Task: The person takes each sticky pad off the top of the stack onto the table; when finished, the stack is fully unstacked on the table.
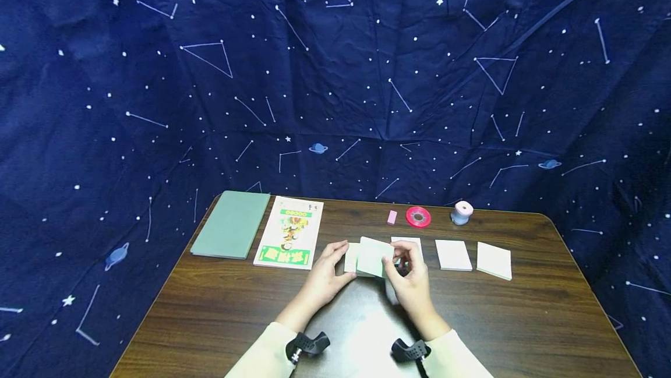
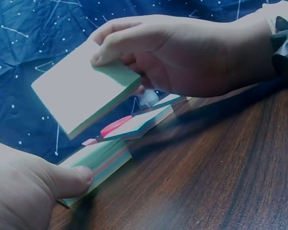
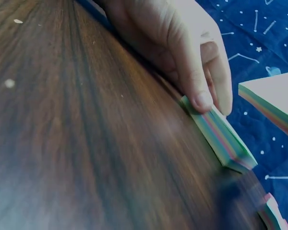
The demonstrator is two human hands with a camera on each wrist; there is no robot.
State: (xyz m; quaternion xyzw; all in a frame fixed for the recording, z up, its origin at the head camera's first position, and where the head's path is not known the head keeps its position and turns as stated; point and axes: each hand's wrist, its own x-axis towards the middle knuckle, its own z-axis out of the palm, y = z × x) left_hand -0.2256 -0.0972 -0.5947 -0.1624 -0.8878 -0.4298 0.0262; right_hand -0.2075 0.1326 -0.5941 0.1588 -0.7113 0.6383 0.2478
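Pale green, two stripe-edged pads (image 1: 373, 255): left hand (image 1: 322, 278) pinches one, right hand (image 1: 413, 285) the other; three white-topped blocks (image 1: 453, 255) lie nearby

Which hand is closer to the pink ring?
Right. The right hand is on the near side of the pink ring; the left hand is farther off, toward the left.

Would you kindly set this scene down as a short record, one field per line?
Left hand: pinches a square paper pad with multicoloured edges
Right hand: holds a pale green square paper pad above the brown wood-grain table
Far side: small pink block, red ring-shaped roll, white-and-pale-blue spool
Right side: three white-topped square pads, one partly behind the right hand
Left side: green rectangular folder or book, white booklet with green print
Backdrop: dark blue cloth with white constellations
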